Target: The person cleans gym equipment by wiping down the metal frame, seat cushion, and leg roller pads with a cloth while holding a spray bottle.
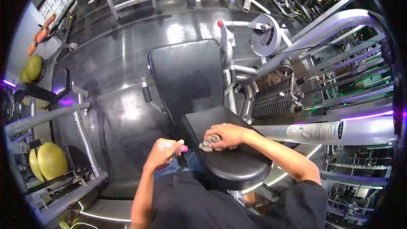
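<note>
My right hand (227, 135) presses a crumpled grey cloth (207, 145) against the black padded seat (241, 165) of a gym machine. The fingers curl over the cloth near the seat's left edge. Left of the seat, my left hand (163, 152) is wrapped around a small clear bottle with a pink spray nozzle (183, 148). Most of the bottle is hidden by my fingers, and the nozzle points right, toward the seat. Beyond the seat stands the machine's wide black backrest (186, 80), shiny and apart from both hands.
A thick silver frame tube (280, 132) runs right from the seat. The weight stack (271, 99) and a round plate (266, 36) stand at upper right. On the left are another machine's frame (80, 123) and yellow-green balls (51, 161). Black flooring (123, 59) extends ahead.
</note>
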`<state>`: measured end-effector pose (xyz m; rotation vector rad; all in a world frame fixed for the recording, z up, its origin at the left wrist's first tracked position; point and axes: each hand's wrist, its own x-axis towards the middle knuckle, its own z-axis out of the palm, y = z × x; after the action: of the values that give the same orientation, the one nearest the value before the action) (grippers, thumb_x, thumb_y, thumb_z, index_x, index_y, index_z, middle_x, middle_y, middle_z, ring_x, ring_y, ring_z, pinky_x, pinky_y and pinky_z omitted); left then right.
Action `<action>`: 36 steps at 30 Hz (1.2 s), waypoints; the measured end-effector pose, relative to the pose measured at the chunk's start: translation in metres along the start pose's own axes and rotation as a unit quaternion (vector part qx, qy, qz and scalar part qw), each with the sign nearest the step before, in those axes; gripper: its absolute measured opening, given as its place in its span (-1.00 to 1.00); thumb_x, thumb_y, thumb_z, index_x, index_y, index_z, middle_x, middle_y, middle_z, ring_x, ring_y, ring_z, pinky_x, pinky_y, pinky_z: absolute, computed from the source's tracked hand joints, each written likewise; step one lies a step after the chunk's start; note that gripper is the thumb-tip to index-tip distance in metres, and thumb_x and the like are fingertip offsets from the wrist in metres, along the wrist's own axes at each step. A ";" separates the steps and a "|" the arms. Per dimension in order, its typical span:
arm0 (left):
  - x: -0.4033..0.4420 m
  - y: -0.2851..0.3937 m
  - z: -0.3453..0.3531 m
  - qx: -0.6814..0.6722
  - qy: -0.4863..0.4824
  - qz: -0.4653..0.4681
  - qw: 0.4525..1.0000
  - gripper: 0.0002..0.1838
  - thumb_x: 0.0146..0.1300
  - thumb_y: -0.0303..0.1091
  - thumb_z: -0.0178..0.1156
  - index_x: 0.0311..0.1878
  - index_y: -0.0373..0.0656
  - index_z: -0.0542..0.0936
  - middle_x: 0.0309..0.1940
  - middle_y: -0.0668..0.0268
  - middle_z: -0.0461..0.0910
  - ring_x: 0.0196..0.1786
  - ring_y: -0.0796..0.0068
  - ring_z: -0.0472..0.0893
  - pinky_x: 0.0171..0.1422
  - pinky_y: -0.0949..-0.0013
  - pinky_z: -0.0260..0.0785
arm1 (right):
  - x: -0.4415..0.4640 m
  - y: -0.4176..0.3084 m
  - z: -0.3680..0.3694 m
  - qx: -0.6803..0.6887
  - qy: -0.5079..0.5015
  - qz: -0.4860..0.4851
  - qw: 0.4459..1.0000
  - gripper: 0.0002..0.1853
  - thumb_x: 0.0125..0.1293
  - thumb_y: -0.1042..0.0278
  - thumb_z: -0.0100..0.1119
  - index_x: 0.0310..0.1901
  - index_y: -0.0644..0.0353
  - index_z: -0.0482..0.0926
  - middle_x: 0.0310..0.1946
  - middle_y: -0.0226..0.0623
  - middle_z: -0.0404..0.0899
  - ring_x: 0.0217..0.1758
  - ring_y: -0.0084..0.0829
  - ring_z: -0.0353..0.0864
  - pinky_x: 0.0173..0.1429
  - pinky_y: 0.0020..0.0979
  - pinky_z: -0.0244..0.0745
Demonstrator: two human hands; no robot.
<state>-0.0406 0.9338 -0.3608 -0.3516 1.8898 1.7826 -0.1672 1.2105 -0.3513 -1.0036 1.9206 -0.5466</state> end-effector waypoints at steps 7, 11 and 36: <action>0.004 0.021 0.022 0.032 -0.026 -0.006 0.999 -0.52 0.40 0.04 0.25 -0.40 -0.22 0.77 -0.59 0.38 0.65 -0.62 0.64 0.47 -0.52 0.44 0.30 | -0.064 0.014 -0.024 0.021 0.018 0.024 0.999 -0.57 0.29 -0.12 0.34 0.07 -0.05 0.67 -0.04 -0.21 0.66 0.11 -0.09 0.66 0.21 -0.15 0.53; 0.009 0.032 0.030 0.056 -0.030 -0.008 0.998 -0.52 0.36 0.07 0.29 -0.43 -0.20 0.77 -0.63 0.44 0.62 -0.62 0.68 0.43 -0.50 0.47 0.23 | -0.026 0.058 -0.008 -0.022 0.062 0.024 0.998 -0.58 0.26 -0.13 0.34 0.06 -0.12 0.68 -0.06 -0.20 0.67 0.09 -0.04 0.66 0.16 -0.08 0.54; 0.042 0.089 0.065 0.225 -0.072 -0.010 0.972 -0.52 0.35 0.06 0.30 -0.48 -0.18 0.74 -0.65 0.43 0.60 -0.63 0.69 0.42 -0.51 0.47 0.21 | -0.122 0.021 -0.036 0.066 0.065 0.020 0.996 -0.54 0.17 -0.08 0.39 0.00 0.02 0.74 -0.10 -0.18 0.74 0.02 -0.10 0.72 0.14 -0.19 0.56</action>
<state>-0.1102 1.0132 -0.3075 -0.0715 2.0989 1.2756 -0.1714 1.3222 -0.2862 -0.8624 1.9856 -0.7213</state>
